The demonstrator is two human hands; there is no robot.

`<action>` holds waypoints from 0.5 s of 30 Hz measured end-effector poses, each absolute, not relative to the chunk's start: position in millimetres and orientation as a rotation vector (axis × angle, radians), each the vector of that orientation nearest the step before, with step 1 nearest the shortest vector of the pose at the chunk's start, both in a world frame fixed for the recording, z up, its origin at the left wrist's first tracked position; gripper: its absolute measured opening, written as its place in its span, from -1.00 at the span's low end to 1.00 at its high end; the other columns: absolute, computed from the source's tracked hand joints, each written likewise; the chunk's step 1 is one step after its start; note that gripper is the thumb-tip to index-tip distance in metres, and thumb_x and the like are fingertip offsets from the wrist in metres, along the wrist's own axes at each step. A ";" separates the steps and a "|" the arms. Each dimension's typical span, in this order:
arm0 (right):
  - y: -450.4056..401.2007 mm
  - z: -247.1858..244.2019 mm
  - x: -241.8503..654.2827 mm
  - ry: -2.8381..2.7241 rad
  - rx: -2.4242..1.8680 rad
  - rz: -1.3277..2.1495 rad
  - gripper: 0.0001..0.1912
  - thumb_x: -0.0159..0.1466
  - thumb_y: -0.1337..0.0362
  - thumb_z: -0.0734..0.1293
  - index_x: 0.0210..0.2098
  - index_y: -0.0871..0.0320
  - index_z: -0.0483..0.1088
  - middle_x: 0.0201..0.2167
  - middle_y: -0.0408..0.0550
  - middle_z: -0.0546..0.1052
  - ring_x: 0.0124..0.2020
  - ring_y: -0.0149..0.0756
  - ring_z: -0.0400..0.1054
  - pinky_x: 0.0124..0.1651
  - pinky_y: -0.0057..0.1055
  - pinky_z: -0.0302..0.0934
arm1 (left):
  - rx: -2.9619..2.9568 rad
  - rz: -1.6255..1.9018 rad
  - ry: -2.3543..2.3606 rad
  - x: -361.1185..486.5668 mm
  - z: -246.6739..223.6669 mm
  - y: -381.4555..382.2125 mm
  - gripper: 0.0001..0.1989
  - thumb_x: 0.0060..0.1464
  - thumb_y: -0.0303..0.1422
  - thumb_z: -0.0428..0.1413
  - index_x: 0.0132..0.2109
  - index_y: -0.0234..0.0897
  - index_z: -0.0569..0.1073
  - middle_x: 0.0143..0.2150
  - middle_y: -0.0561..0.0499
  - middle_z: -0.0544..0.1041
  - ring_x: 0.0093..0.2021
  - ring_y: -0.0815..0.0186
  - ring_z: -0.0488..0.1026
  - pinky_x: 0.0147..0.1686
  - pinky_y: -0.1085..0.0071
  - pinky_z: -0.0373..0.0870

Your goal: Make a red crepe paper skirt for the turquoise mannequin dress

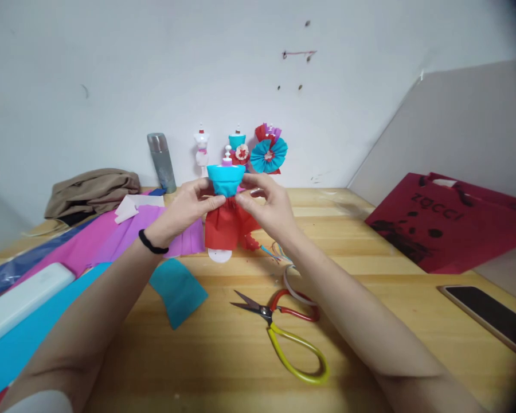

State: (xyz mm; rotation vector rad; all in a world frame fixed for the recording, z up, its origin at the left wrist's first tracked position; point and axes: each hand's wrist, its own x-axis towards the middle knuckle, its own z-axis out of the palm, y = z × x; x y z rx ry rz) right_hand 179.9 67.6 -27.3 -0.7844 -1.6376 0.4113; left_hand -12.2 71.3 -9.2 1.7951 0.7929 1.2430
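A small dress form stands upright in the middle of the table, dressed in a blue crepe paper top and a gathered red paper skirt. My left hand pinches the paper at the waist from the left, thumb in front. From the other side my right hand grips the same waist, its thumb near the seam between blue and red. Fingers behind the form are partly hidden. Below lie a cut piece of blue paper and scissors with blades apart.
Three other small dress forms stand by the wall, one with a blue paper rosette. A grey bottle, brown cloth and purple paper lie left. A roll of tape, red bag and phone are right.
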 end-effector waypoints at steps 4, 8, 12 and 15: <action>71.3 -16.3 174.9 -1.716 -0.818 0.635 -0.65 0.06 0.08 0.48 -0.21 0.13 0.57 -0.09 0.04 0.64 0.01 -0.03 0.47 0.04 -0.12 0.32 | 1.738 1.247 0.680 -10.4 -12.7 73.5 -0.45 -0.12 -0.22 0.42 0.02 -0.28 0.52 -0.09 -0.10 0.66 -0.05 0.10 0.59 -0.03 0.24 0.50; 69.4 -10.4 170.3 -1.693 -0.844 0.860 -0.67 0.04 0.07 0.50 -0.30 0.17 0.58 -0.24 0.00 0.66 -0.09 -0.06 0.49 0.01 -0.15 0.33 | 1.706 1.273 0.696 -10.1 -17.1 77.6 -0.33 -0.12 -0.18 0.42 0.14 -0.23 0.45 -0.09 -0.09 0.66 -0.04 0.08 0.60 -0.04 0.24 0.50; 71.3 -10.0 168.0 -1.577 -0.821 0.990 -0.68 0.00 0.07 0.53 -0.32 0.14 0.56 -0.29 -0.06 0.67 -0.16 -0.14 0.50 -0.01 -0.20 0.34 | 1.772 1.345 0.775 -13.1 -15.7 79.9 -0.39 -0.07 -0.14 0.38 0.11 -0.27 0.49 -0.03 -0.12 0.65 0.03 0.11 0.56 0.02 0.26 0.45; 75.4 -11.7 169.8 -1.527 -0.799 0.981 -0.71 0.01 0.08 0.54 -0.36 0.11 0.53 -0.31 -0.10 0.66 -0.17 -0.15 0.50 -0.04 -0.21 0.34 | 1.785 1.429 0.957 -15.2 -12.7 77.0 -0.61 0.00 -0.11 0.31 -0.14 -0.33 0.57 -0.14 -0.12 0.65 -0.10 0.21 0.56 -0.08 0.35 0.44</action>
